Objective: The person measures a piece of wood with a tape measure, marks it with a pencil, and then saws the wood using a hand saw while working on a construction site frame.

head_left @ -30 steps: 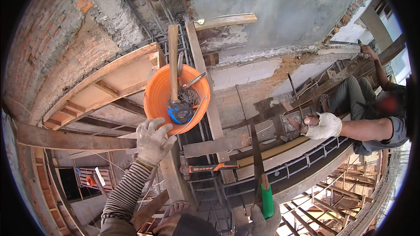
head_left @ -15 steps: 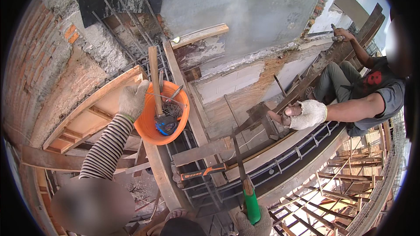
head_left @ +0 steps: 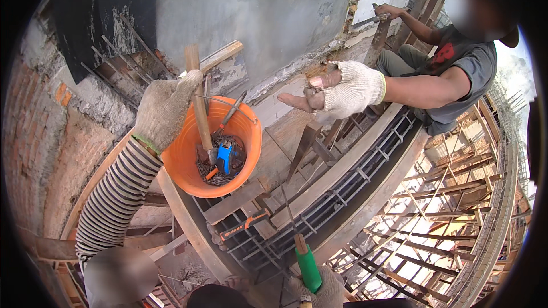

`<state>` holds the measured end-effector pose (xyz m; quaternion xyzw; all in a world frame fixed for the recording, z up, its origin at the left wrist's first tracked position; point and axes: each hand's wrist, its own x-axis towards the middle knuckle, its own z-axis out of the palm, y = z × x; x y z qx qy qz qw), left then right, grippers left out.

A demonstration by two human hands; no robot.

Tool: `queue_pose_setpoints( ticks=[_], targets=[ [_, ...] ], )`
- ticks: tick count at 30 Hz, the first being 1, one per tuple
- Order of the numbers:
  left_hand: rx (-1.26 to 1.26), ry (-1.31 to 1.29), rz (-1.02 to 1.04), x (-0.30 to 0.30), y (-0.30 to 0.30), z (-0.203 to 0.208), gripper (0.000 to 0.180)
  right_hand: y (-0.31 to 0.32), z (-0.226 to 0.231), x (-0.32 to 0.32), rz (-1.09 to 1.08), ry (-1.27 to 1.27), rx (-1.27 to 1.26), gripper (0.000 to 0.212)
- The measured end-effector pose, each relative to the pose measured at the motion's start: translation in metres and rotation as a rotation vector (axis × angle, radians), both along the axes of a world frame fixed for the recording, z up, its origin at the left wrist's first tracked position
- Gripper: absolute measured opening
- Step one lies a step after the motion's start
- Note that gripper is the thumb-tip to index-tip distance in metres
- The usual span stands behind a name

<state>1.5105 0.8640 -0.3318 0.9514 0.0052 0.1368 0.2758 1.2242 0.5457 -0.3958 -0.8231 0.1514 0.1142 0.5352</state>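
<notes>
My left hand (head_left: 162, 105), in a knitted work glove below a striped sleeve, is closed at the upper left side of an orange bucket (head_left: 180, 168), by its thin wire handle. Its fingertips overlap a wooden tool handle (head_left: 200, 117) standing in the bucket; the exact grip is partly hidden. Inside lie many nails (head_left: 220, 178), a blue item (head_left: 224, 157) and a pointed metal tool (head_left: 233, 111). Low in view, my gloved right hand (head_left: 330, 292) is wrapped round a green-handled tool (head_left: 309, 269) with a long thin blade seen edge-on.
At right a co-worker sits, a gloved hand (head_left: 351, 88) stretched toward the bucket. An orange-and-black tool handle (head_left: 245, 224) lies across boards over a rebar cage (head_left: 342, 194) in wooden formwork. Timber scaffolding (head_left: 439, 239) lies far below; rebar ends (head_left: 123, 63) jut from the wall.
The bucket has come up closer to my view with my left hand, and its mouth and contents show more. The co-worker's gloved hand is now nearer the bucket. My view has shifted.
</notes>
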Motion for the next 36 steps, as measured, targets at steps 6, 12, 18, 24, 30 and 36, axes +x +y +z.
queue_pose_setpoints(
  ticks=[6,12,18,24,30,36],
  targets=[
    [0.348,-0.066,-0.365,0.039,-0.088,-0.012,0.044,-0.002,0.020,-0.011,-0.076,-0.131,-0.006,0.031],
    [0.389,0.060,-0.550,0.059,-0.175,-0.019,0.026,-0.019,0.029,-0.015,-0.220,-0.069,-0.012,0.028],
    [0.289,0.185,-0.708,0.071,-0.257,-0.029,0.025,-0.022,0.008,-0.024,-0.387,-0.026,0.150,0.026],
    [0.257,0.110,-0.753,0.084,-0.274,0.000,0.036,-0.012,0.035,-0.007,-0.608,0.128,0.587,0.035],
    [-0.068,0.162,-0.446,0.026,-0.175,-0.076,0.055,-0.011,0.026,-0.006,-0.574,0.122,0.541,0.058],
    [0.273,0.632,0.105,-0.138,-0.037,-0.255,0.079,0.007,0.017,0.002,-0.460,0.268,0.494,0.022]
  ],
)
